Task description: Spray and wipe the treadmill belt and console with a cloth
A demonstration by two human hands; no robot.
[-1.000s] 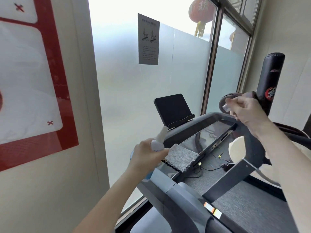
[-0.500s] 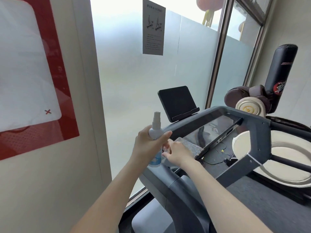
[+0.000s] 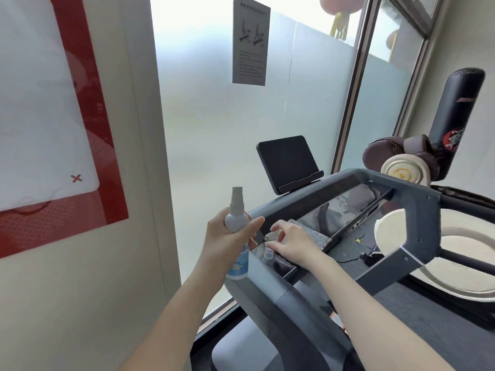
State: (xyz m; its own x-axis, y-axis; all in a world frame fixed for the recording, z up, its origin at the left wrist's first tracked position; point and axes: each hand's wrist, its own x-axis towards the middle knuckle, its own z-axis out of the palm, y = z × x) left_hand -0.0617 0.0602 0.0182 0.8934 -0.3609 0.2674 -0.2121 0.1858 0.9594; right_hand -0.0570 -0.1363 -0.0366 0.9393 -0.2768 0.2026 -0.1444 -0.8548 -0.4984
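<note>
The left hand (image 3: 223, 243) is closed around the spray bottle (image 3: 235, 263) and holds it upright just beside the near left corner of the treadmill console (image 3: 345, 207); the fingers wrap the white upper part of the bottle, and the nozzle (image 3: 237, 198) stands free above the hand with no cap on it. The right hand (image 3: 293, 242) lies palm down on the near end of the console, its fingers lightly bent over the grey cloth (image 3: 314, 234); the cloth rests flat on the dark glossy panel, near its left end. A small clear cap (image 3: 268, 254) is on the panel right under the thumb tip; if the thumb really pinches it or only touches it, I cannot tell. The grey frame (image 3: 417, 210) of the treadmill goes around the console; behind it a black tablet holder (image 3: 286, 162) stands tilted against the frosted window (image 3: 214, 129), where a paper notice (image 3: 250, 41) is stuck. On the left wall hangs a red and white poster (image 3: 107, 129). At the right are a black punching bag (image 3: 455, 116) and brown boxing gloves (image 3: 388, 151) – both well apart from the hands.
</note>
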